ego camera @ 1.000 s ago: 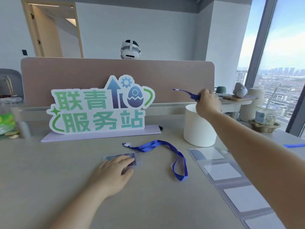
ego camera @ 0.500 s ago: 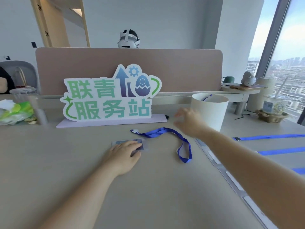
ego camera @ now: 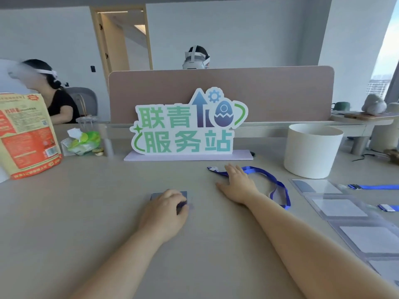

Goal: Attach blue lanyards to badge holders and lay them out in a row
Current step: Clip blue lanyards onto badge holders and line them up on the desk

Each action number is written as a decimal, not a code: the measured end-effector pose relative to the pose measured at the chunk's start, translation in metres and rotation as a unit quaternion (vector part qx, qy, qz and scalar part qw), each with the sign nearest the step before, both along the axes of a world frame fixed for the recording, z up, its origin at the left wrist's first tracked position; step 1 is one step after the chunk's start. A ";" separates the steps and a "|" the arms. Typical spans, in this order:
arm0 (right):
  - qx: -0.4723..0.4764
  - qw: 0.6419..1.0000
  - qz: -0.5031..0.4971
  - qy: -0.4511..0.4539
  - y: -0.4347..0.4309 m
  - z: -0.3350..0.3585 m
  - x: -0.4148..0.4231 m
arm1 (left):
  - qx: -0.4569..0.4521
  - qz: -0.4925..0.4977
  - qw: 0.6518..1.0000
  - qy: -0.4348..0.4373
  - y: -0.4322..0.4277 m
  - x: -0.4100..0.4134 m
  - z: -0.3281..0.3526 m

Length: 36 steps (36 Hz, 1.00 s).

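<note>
Head view, single frame.

- Left hand (ego camera: 166,209): covers the badge holder (ego camera: 155,195) on the table (ego camera: 86,223), near centre. Fingers bent over its right edge, gripping and pinning it.
- Right hand (ego camera: 237,184): flat, fingers straight, resting on the blue lanyard (ego camera: 258,169) close to its clip end (ego camera: 212,168). Nothing gripped.
- Lanyard loop trails right and near, slack on the table.
- Finished holders (ego camera: 339,207) lie in a row at right, beside the white tub (ego camera: 313,149).

Handling, judged: the lanyard is light, limp ribbon, and pulling the strap would only drag it. Better to pinch the small stiff clip. The holder looks thin, flexible and slick, so hold it near the slot edge; which edge that is I cannot tell.
</note>
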State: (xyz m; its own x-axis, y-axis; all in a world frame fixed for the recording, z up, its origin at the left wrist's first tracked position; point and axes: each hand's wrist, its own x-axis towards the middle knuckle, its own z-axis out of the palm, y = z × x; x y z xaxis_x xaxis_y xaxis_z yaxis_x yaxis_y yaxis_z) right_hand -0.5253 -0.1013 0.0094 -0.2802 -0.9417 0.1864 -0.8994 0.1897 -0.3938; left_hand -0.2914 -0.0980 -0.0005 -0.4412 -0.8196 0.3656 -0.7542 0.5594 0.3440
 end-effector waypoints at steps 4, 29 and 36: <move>0.008 0.999 -0.005 0.052 -0.007 -0.006 -0.001 | 0.016 -0.030 0.999 -0.042 -0.004 -0.007 0.004; 0.104 0.962 0.173 -0.182 0.029 0.025 0.002 | 0.066 -0.011 0.991 -0.118 -0.020 0.012 0.000; 0.033 0.958 0.166 -0.232 0.026 0.020 0.005 | 0.049 -0.005 0.995 -0.089 -0.016 0.013 0.002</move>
